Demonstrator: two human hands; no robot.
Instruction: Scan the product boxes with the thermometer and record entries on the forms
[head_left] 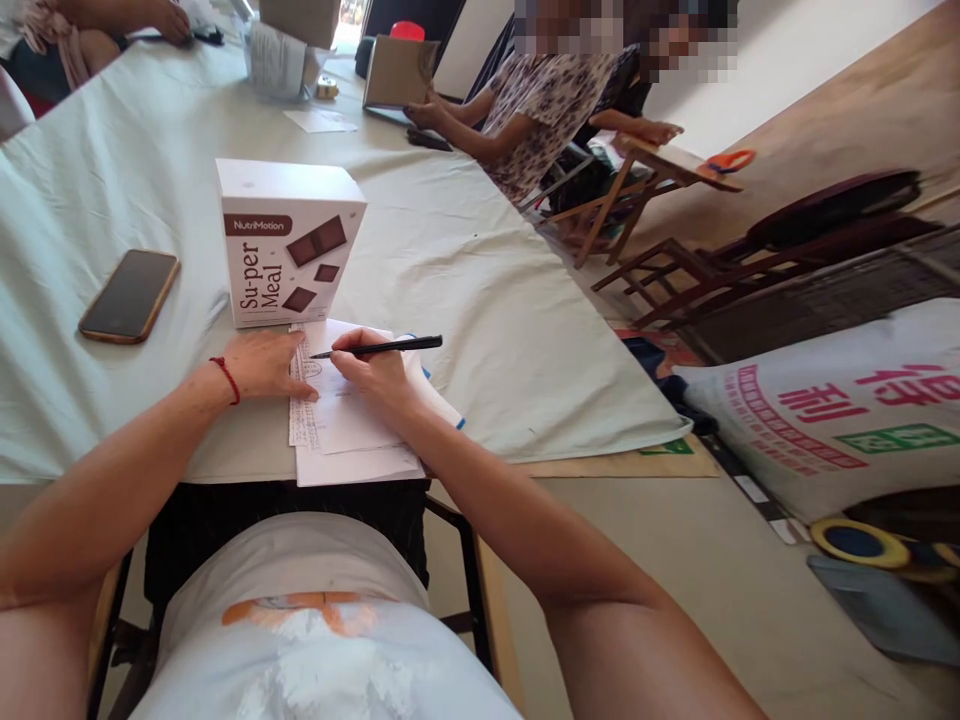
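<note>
Between the fingers of my right hand is a black pen, its tip close to the handwriting on a sheet of paper. Several sheets lie stacked at the table's near edge, with bits of blue showing at their right side. My left hand lies on the left margin of the paper, thumb and fingers apart, holding nothing. A red string bracelet is on that wrist. Just beyond the hands a white and brown "Su-per Meal" box stands upright, near the paper's top edge.
A phone lies left of the box on the pale tablecloth. Across the table, a person holds a cardboard box. A clear container stands at the back. On the right are a wooden chair and a printed white sack.
</note>
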